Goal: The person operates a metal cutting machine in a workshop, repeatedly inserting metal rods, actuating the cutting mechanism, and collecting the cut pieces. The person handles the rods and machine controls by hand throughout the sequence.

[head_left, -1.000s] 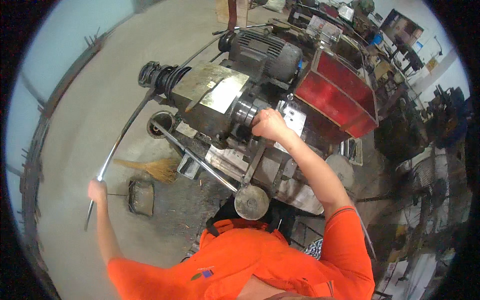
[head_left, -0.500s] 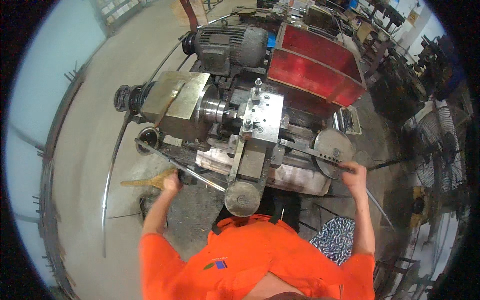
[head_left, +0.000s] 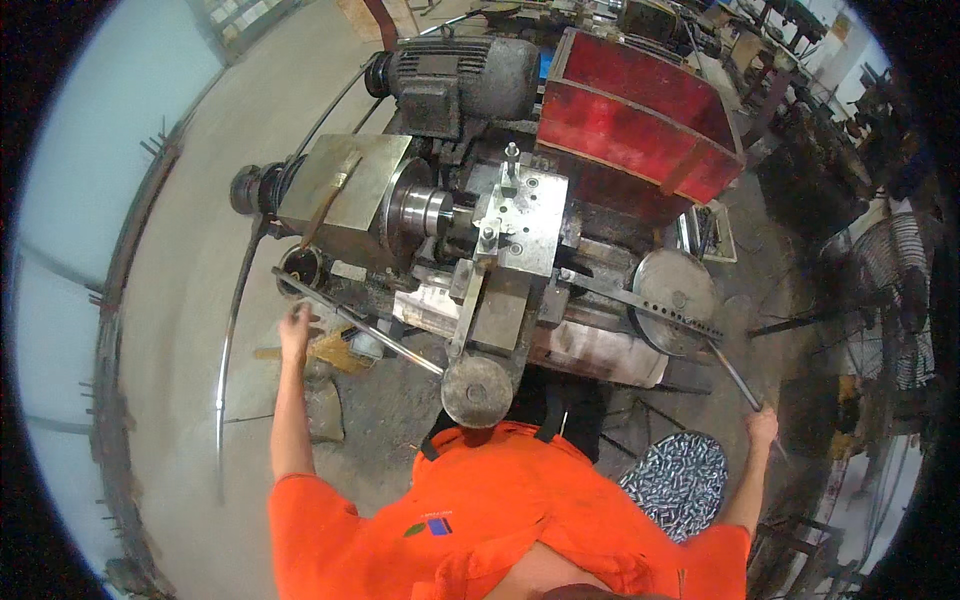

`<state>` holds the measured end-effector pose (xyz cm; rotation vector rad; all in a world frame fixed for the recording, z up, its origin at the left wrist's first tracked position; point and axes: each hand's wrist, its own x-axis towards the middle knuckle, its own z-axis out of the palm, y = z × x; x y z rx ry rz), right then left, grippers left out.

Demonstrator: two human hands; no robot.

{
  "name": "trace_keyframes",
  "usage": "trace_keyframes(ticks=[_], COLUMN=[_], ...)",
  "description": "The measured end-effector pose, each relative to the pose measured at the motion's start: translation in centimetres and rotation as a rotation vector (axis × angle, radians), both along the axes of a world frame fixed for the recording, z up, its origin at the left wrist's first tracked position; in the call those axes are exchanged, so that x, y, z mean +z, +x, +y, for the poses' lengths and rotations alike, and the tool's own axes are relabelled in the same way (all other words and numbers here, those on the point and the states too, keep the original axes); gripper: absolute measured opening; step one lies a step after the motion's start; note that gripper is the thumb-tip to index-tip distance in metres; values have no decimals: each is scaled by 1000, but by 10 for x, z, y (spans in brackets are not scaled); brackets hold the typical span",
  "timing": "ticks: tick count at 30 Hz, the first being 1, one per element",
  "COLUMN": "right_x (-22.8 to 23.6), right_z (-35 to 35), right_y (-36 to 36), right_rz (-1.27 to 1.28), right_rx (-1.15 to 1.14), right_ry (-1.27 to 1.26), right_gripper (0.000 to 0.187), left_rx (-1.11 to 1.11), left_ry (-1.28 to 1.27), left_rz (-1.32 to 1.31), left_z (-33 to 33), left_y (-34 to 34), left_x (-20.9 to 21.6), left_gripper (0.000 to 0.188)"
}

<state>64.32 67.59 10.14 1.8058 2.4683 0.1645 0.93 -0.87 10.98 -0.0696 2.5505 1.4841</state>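
Note:
My left hand (head_left: 297,327) is raised at the left with its fingers apart and nothing visible in them. It is just below the upper end of a long metal lever (head_left: 395,345), which slants down to a round metal disc (head_left: 477,391). Beneath the hand lies a yellow-brown, brush-like thing (head_left: 340,351). Closed round a slim metal rod (head_left: 735,375) at the right is my right hand (head_left: 762,427). That rod meets a flat bar with a row of holes (head_left: 650,304). The bar reaches the bright steel tool block (head_left: 535,225), which faces the lathe spindle (head_left: 428,212).
An electric motor (head_left: 465,78) and a red open box (head_left: 630,130) stand behind the lathe. A container of small metal pieces (head_left: 680,480) is by my right forearm. A long bar (head_left: 222,370) sticks out at the left, and a fan (head_left: 885,275) stands at the right.
My left hand has moved up and left, away from the yellow-brown thing, its fingers opening. My right hand has gone from the bar's end down and right onto the rod.

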Motion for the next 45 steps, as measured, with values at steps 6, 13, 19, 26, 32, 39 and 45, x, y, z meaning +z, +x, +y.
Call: trace_keyframes(ticks=[6,13,19,26,32,39,45], right_x=[-33,-28,-30,6,-13,-65,-7], right_z=[-91,-218,-249,-265,-265,-243,-245], right_y=[31,-1,-25,-46,-38,0,-29], right_rz=[-12,552,847,1103,1075,936,796], right_rx=[129,26,-193,-278,-169,-103,-66], right_ry=[50,-339,-610,-765,-723,-735,-496], right_gripper=[31,19,10,9,12,22,26], left_rx=[344,454,570,619,642,448,393], left_ry=[256,634,315,305,26,254,122], left_rz=[26,423,425,340,389,362,207], left_z=[45,105,91,85,74,57,80], left_y=[-1,12,8,-3,-24,-32,-1], left_x=[28,30,25,11,-19,-36,19], left_gripper=[47,24,20,27,32,26,27])
